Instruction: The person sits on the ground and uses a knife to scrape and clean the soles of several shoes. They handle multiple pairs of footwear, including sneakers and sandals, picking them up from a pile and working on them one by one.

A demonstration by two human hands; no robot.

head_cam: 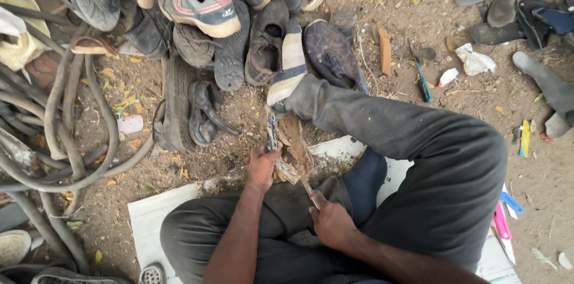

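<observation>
While the person sits on the ground with legs folded, both hands work at one worn shoe.

Left hand: the left hand (261, 167) is closed around the side of the worn shoe (293, 143), fingers curled over its edge.

Right hand: the right hand (330, 221) is shut in a fist on the handle of a small tool (307, 191), whose tip touches the shoe (what kind of tool it is I cannot tell).

Shoe: brown and tattered, it lies just beyond the knees at 12 o'clock from the hands, its toe end near the person's striped sock (291, 63).

Seat: a white board (149, 218) lies under the legs on the dirt ground (412, 15).

Shoe heap: a pile of old shoes (227, 21) fills 11 to 12 o'clock, a grey and red trainer (200, 10) among them.

Hoses: grey rubber hoses (66, 128) curl at 9 o'clock.

Loose bits: a blue-handled screwdriver (423, 81) lies at 1 o'clock, well apart from the hands; pink and blue tools (503, 215) lie at 3 o'clock beside the knee.
</observation>
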